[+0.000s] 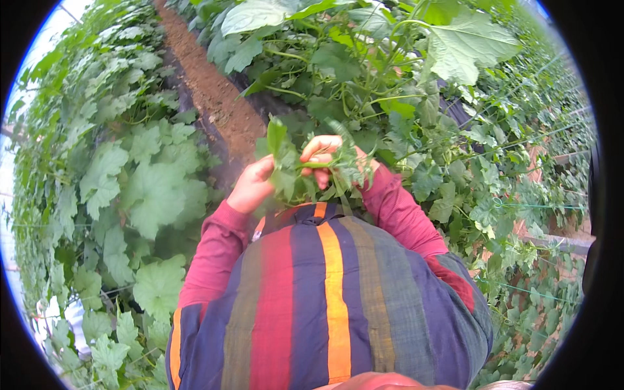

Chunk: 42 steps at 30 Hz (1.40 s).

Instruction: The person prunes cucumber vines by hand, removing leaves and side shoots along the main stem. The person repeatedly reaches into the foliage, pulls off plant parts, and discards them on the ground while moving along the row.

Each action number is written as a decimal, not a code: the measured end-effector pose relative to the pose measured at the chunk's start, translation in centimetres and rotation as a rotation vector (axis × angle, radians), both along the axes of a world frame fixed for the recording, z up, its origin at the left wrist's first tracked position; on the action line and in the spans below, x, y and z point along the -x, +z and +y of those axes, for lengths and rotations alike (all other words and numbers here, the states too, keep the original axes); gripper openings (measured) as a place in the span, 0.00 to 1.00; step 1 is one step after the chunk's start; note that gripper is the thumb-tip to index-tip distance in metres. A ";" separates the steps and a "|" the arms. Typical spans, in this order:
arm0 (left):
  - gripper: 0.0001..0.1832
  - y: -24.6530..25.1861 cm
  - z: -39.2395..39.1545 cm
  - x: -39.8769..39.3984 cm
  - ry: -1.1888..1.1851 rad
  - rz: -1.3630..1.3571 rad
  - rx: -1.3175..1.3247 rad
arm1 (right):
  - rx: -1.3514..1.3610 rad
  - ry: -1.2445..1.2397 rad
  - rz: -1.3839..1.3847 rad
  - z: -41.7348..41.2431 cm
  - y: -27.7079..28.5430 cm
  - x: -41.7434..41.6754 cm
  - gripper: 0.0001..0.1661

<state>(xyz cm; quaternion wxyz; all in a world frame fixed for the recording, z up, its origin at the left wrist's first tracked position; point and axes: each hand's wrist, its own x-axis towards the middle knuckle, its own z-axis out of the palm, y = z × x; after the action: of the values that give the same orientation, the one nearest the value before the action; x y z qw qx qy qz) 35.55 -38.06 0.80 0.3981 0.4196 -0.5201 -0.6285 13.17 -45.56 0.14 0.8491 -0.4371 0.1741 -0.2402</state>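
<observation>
Both my hands are raised in front of my chest, close together among leafy green vine growth. My left hand (253,184) has its thumb and fingers closed on a green leaf (285,168), which hides its fingertips. My right hand (321,158), a little further right, has curled fingers around a pale green stem (314,165). Ragged, curled leaves (348,163) hang over the right hand and wrist and partly cover them. Both hands are bare, with red sleeves to the wrists.
Dense broad-leaved vines (156,190) stand on the left, and more vines (336,63) rise ahead. A strip of bare brown soil (214,92) edged with dark sheeting runs between them. Thin green strings (541,206) cross the foliage at the right, near a grey rail (560,243).
</observation>
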 end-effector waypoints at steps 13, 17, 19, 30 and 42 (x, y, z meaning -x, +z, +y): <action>0.07 -1.4 -0.9 -1.1 -0.168 -0.007 -0.160 | 0.161 0.125 0.048 0.4 -1.8 -0.8 0.13; 0.18 -0.8 -0.9 -1.8 -0.227 -0.079 -0.235 | 0.604 -0.249 0.447 -2.6 -4.9 0.6 0.21; 0.21 0.1 0.1 -1.7 -0.168 -0.108 -0.174 | 0.736 -0.343 0.603 -3.0 0.0 1.7 0.34; 0.11 -5.2 1.0 -4.4 0.125 -0.042 -0.304 | 0.813 -1.300 0.096 -16.4 19.1 3.4 0.32; 0.11 -6.0 1.7 -6.1 0.273 0.041 -0.326 | 1.090 -1.006 0.485 -13.1 19.6 4.1 0.15</action>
<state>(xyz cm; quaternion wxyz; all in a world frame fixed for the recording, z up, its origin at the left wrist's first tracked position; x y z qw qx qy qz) 41.68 -36.34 -5.21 0.4170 0.5322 -0.3416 -0.6529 9.08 -58.63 19.74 0.2420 -0.7014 0.3894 -0.5457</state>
